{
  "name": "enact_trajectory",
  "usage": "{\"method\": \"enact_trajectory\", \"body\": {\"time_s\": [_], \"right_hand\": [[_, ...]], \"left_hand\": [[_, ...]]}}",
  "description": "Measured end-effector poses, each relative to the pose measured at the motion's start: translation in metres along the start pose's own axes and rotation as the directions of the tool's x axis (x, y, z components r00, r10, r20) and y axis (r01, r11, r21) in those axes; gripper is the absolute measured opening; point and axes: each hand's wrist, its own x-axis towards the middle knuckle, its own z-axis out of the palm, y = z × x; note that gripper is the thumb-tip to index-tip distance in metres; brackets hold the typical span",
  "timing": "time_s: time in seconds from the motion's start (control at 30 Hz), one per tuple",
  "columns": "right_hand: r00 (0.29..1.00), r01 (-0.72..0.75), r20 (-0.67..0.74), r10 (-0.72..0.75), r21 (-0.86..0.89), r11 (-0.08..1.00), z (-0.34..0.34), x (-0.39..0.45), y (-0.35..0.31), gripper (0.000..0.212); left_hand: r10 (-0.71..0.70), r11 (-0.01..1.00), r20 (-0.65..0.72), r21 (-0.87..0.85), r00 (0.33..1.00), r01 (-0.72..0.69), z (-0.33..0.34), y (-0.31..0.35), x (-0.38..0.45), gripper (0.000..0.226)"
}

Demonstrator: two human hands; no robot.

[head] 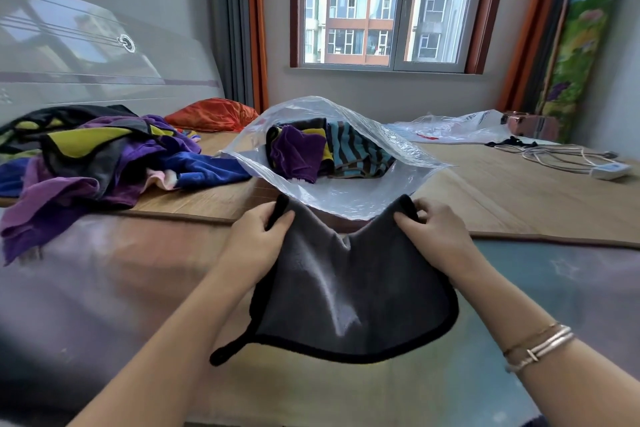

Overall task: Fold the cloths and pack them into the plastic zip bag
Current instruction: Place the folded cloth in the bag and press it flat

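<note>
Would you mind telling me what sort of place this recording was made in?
Most likely a bedroom in a flat: a bed with a headboard and a woven mat, a curtained window facing apartment blocks, and a cloth pile.

Bag mouth: zip bag (349, 198) gapes toward the person, entry unobstructed.
Inside: folded cloths (322, 149) fill the rear.
Left: cloth pile (100, 156) blocks.
Right: mat (502, 194) bare; cable (554, 156) far right.

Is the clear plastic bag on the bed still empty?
No, the plastic zip bag already holds a purple cloth and a striped cloth.
</note>
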Motion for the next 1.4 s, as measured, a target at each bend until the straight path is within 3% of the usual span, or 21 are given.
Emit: {"method": "enact_trajectory", "body": {"time_s": [0.17,0.27,0.33,0.43,0.57,0.7,0.8,0.9,1.0,1.13,1.27,1.4], "right_hand": [[0.988,-0.067,0.156,0.015,0.333,0.941,0.020,-0.011,-0.026,0.011],[0.997,-0.008,0.079,-0.022,0.365,0.931,0.020,0.002,-0.023,0.011],[0.999,0.046,-0.015,-0.043,0.330,0.943,0.015,0.014,-0.015,0.017],[0.990,0.074,-0.132,-0.056,0.135,0.988,0.005,0.025,0.009,0.022],[0.966,0.167,-0.195,-0.169,-0.030,0.986,-0.006,0.021,0.033,0.019],[0.904,0.299,-0.317,-0.289,-0.015,0.954,-0.013,0.015,0.029,0.011],[0.932,0.227,-0.282,-0.227,-0.033,0.973,-0.005,0.016,0.032,0.010],[0.972,0.108,-0.218,-0.091,0.066,0.992,0.009,0.017,0.021,0.010],[0.996,0.074,-0.057,-0.063,0.232,0.970,0.024,0.004,-0.008,0.006],[0.983,0.036,0.146,-0.111,0.443,0.896,0.045,-0.022,-0.036,0.010],[0.962,0.003,0.213,-0.170,0.616,0.788,0.041,-0.033,-0.052,0.016],[0.924,0.055,0.254,-0.286,0.653,0.755,0.040,-0.033,-0.053,0.020]], "left_hand": [[0.019,0.985,-0.045,-0.170,0.999,-0.026,0.019,0.016,-0.005,0.018],[0.001,0.973,-0.151,-0.227,0.988,-0.035,0.013,0.018,0.001,0.018],[-0.051,0.971,-0.215,-0.237,0.975,-0.002,0.005,0.010,0.009,0.023],[-0.071,0.984,-0.319,-0.175,0.945,0.015,-0.009,-0.005,0.016,0.028],[0.173,0.980,-0.401,0.158,0.900,-0.119,-0.017,-0.014,0.008,0.024],[0.250,0.967,-0.430,0.157,0.868,-0.201,-0.020,-0.012,0.002,0.015],[0.178,0.978,-0.336,0.165,0.925,-0.128,-0.012,-0.021,0.003,0.014],[0.048,0.995,-0.208,0.090,0.977,-0.030,0.006,-0.012,0.001,0.022],[-0.044,0.985,-0.084,-0.170,0.996,0.029,0.026,0.012,-0.008,0.023],[-0.170,0.886,0.055,-0.428,0.984,0.177,0.039,0.032,-0.019,0.023],[-0.231,0.717,0.114,-0.652,0.966,0.248,0.035,0.043,-0.021,0.025],[-0.207,0.564,0.206,-0.773,0.956,0.289,0.029,0.046,-0.024,0.031]]}}
